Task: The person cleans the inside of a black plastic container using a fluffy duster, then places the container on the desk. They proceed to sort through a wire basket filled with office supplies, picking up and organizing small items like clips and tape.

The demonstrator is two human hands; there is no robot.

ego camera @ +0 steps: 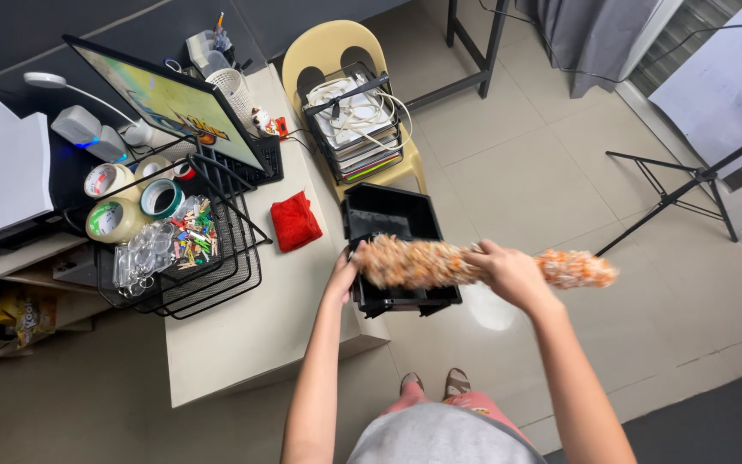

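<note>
One black tray (392, 225) is held out past the table's (242, 335) right edge, above the floor. The left hand (343, 277) grips the tray's left rim. The right hand (508, 271) is clenched around one fluffy orange-and-white duster (427, 262), which lies across the near part of the tray, its other end sticking out to the right over the floor. On the table near its right edge lies one red cloth (295, 220). One black wire basket (184, 258) stands toward the left edge, with three rolls of tape (130, 202) beside it. One yellow chair (345, 94) stands beyond the far right corner.
</note>
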